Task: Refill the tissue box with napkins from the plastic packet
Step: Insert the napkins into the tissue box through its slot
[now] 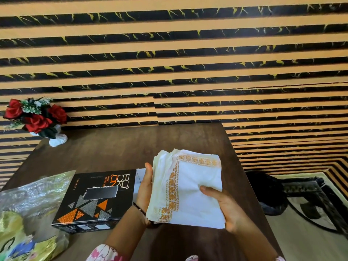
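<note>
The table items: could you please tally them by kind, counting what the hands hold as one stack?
Napkin stack, held in both hands: 1
Black box: 1
Plastic packet: 1
Vase of red flowers: 1
Total: 4

1. There is one view only, from a wide-angle camera worn on the person's head.
2. It looks forward and down over the tabletop [116, 147], taking in the striped wall [169, 53] at the far side.
3. It sits close: both forearms enter from the near edge, and the left hand [146, 187] and right hand [228, 210] fill the lower middle.
4. Straight wall stripes bow toward the edges, and floor [301, 238] shows at the near right.
</note>
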